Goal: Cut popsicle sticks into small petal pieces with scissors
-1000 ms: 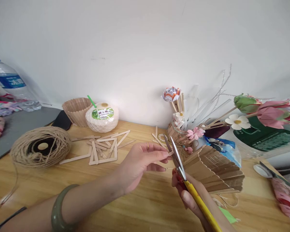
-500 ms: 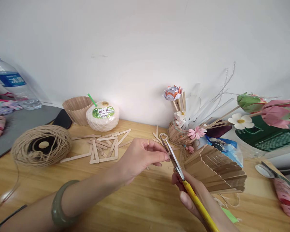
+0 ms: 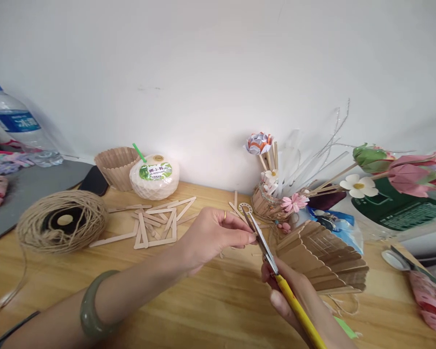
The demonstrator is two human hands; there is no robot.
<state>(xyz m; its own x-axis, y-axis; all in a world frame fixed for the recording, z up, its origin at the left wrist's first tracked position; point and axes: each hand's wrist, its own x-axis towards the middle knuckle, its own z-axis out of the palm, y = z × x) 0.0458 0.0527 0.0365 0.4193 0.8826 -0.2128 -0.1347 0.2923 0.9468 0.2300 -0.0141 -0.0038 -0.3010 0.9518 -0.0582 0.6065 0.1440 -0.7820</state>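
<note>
head view | from the wearer's head | facing forward, down | hands [image 3: 211, 238] near | tabletop [image 3: 203, 315], wall [image 3: 210, 87] beyond

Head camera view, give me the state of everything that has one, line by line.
Scissors, blades nearly closed
Left hand, pinched on a small wooden piece, mostly hidden
Right hand, gripping the scissors
Twine, wound, loose end trailing
Wooden sticks, scattered
Bottle, upright, capped
Coconut, straw poking out
Wooden cup, upright, open-topped
Pot, holding flowers
</note>
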